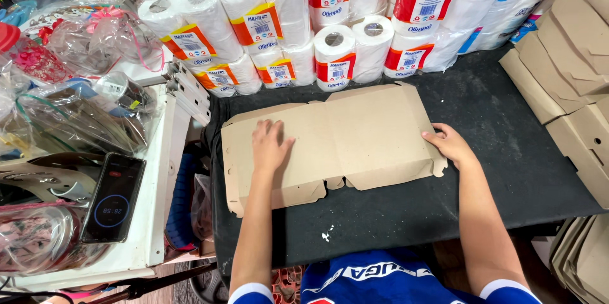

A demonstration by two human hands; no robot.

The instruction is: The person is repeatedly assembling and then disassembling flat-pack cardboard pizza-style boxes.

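A blue jersey [374,282] sat nearest, both forearms reaching over the black bench [507,152]. The flat cardboard blank [336,142] lay just ahead, its long axis running left to right. The left hand [269,147] pressed flat, fingers spread, on its left panel; the right hand [449,145] pinched its right edge, equally near. Beyond stood paper rolls [330,19]; folded boxes [571,69] were stacked right.

cardboard stack [574,82] — cut by right edge | bagged goods [70,107] — contents unclear
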